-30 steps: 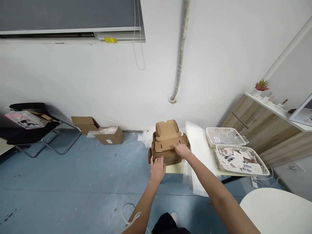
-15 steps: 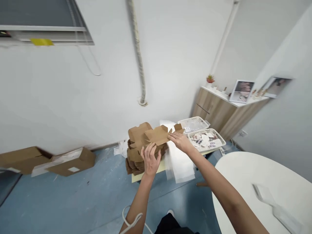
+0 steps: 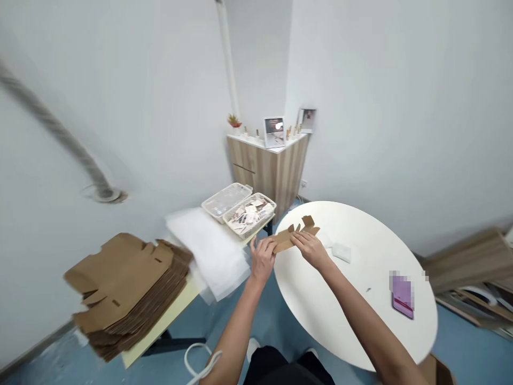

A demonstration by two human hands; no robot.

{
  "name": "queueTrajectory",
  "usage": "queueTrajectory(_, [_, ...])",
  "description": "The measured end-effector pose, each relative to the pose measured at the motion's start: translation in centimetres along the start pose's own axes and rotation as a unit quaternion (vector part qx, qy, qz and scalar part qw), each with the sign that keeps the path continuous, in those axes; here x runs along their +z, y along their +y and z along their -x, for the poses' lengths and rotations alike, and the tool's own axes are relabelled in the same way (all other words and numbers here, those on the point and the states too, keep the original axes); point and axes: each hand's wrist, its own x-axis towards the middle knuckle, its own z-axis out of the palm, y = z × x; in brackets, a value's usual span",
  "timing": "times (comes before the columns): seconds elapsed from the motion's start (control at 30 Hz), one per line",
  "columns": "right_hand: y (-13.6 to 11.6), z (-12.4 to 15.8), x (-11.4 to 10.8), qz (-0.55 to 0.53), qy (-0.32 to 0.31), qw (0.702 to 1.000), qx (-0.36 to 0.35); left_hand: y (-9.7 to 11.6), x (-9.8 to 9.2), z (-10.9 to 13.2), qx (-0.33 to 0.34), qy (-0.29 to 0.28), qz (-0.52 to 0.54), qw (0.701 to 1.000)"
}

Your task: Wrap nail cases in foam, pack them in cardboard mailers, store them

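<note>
Lifted off the pile, one cardboard blank (image 3: 286, 240) has moved right, out over the edge of the worktop (image 3: 356, 235). At far left lies the stack (image 3: 132, 294) of flat blanks, then a white foam sheet (image 3: 206, 248) and two plastic baskets (image 3: 249, 215). The left hand (image 3: 262, 262) and right hand (image 3: 310, 250) hold the blank between them at lower centre, the fingers (image 3: 298, 239) of both closed on it. Its long axis runs across between the hands, rising slightly rightward, and the right hand lies farther over the worktop. Off at right rests a purple phone (image 3: 402, 297), well apart.
</note>
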Motion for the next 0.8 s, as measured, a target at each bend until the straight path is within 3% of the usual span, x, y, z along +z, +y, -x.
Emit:
queueTrajectory(0.1, [1.7,8.0,-0.5,0.019,-0.014,0.998,0.061,3.9,5.3,1.4,0.058,-0.059,0.034,0.996])
queueTrajectory(0.23, [2.1,17.2,0.1,0.000,-0.068,0.989,0.133,7.4,11.4,5.3,0.114,-0.139,0.052,0.982])
queueTrajectory(0.4, [1.0,24.1,1.7,-0.037,-0.152,0.966,0.208,9.1,16.3,11.0,0.129,-0.208,0.076,0.967])
queueTrajectory(0.6, [-1.3,25.9,3.6,-0.062,-0.276,0.939,0.198,8.9,17.8,15.4,0.093,-0.240,0.035,0.966])
queueTrajectory(0.8, [-2.8,25.1,5.1,-0.109,-0.338,0.902,0.247,9.1,16.7,16.0,0.073,-0.279,0.033,0.957])
